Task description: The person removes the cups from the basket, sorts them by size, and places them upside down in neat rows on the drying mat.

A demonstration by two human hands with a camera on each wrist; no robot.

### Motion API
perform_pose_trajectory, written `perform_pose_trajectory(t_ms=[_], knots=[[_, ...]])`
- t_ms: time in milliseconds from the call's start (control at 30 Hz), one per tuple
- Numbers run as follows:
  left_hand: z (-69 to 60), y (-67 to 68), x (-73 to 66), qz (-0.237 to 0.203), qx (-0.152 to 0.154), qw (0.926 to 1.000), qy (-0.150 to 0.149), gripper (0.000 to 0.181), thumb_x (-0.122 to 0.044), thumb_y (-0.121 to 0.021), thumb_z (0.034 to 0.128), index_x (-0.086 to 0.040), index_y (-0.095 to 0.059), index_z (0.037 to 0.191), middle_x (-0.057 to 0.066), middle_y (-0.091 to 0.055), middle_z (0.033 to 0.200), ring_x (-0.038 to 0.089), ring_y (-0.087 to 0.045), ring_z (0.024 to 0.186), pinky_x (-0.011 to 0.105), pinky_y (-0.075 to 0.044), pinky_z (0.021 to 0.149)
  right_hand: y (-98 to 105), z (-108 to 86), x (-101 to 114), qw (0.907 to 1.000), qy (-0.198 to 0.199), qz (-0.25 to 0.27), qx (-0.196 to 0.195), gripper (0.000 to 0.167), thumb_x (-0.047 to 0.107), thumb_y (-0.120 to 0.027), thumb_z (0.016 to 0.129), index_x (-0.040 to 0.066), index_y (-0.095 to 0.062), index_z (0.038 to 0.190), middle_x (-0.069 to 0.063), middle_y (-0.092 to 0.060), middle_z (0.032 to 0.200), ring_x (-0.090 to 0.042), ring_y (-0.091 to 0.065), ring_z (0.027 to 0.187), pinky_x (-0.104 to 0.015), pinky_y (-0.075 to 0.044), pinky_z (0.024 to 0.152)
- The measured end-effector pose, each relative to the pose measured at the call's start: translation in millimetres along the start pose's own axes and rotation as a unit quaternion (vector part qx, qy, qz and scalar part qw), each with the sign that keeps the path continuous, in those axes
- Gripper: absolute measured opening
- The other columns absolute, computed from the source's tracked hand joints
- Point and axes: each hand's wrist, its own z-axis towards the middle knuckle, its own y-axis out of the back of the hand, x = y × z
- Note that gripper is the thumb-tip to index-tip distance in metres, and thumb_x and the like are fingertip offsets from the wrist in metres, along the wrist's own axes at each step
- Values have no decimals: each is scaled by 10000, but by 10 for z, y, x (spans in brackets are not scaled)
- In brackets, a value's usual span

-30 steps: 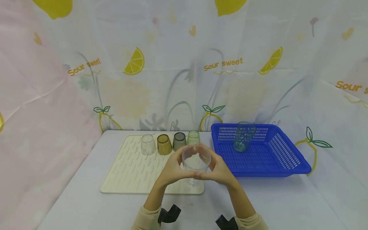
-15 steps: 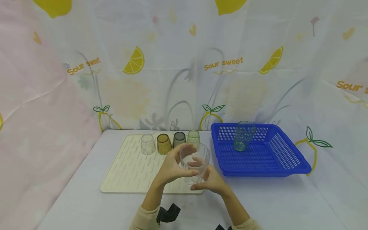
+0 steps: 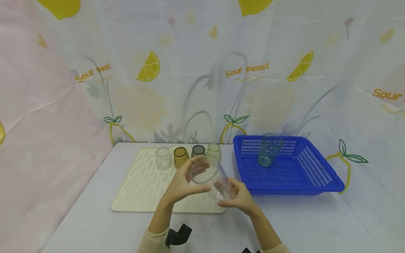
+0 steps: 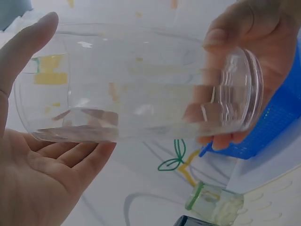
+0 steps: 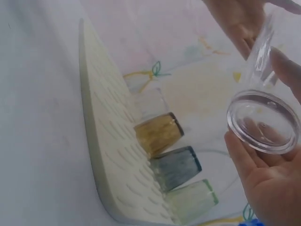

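A large clear drinking glass (image 3: 207,174) is held tilted above the cream drying mat (image 3: 139,193), between both hands. My left hand (image 3: 178,186) holds it near the rim. In the left wrist view, the left thumb lies on one side of the glass (image 4: 146,89) and the fingers on the other. My right hand (image 3: 243,201) grips the lower end, thumb and fingers around the base. The thick round base shows in the right wrist view. Behind the hands, a clear glass (image 3: 163,160), an amber glass (image 3: 181,156), a grey glass (image 3: 198,150) and a green glass (image 3: 214,151) stand on the mat.
A blue perforated basket (image 3: 319,182) stands to the right on the white table (image 3: 85,218). Inside it leans a bluish-green patterned glass (image 3: 270,151). A lemon-print curtain (image 3: 177,91) hangs behind the table.
Both hands were together around the upper part of the upright glass. The right hand has moved down to its base, and the glass has tilted, rim to the left and base to the right.
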Motion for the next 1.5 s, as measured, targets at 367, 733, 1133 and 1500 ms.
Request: perform_pose_trajectory(t_ms=[367, 733, 1133, 1500], knots=[[-170, 86, 13, 29, -60, 9946, 1036, 853, -258, -757, 808, 113, -271, 1403, 282, -426, 1344, 437, -473, 1218, 388, -420, 1037, 260, -99, 232, 9944, 174, -215, -1025, 683, -69, -762, 708, -126, -425, 1299, -59, -517, 1294, -62, -541, 1116, -231, -562, 751], [-235, 89, 98, -3, 270, 9890, 1451, 813, -179, -801, 750, 99, -353, 1369, 276, -482, 1318, 400, -502, 1210, 387, -421, 1041, 301, 45, 389, 9844, 672, 1243, -1046, 615, -29, -742, 755, 76, -497, 1309, -22, -574, 1213, -121, -575, 1039, -203, -530, 855], [-389, 108, 196, 603, 313, 9810, 1817, 841, -154, -865, 658, 47, -424, 1345, 186, -528, 1312, 334, -527, 1198, 367, -440, 1025, 161, 301, 503, 9914, 511, 1051, -591, 618, 96, -813, 727, 12, -487, 1246, -5, -573, 1208, -109, -563, 1133, -226, -479, 959], [-787, 379, 299, 857, -617, 9778, 1810, 649, -75, -797, 736, 108, -479, 1271, 248, -552, 1253, 400, -530, 1168, 370, -451, 1004, 28, 552, 557, 9973, 448, -574, -123, 668, 64, -811, 704, -92, -482, 1264, -121, -569, 1180, -138, -561, 1087, -268, -504, 916]])
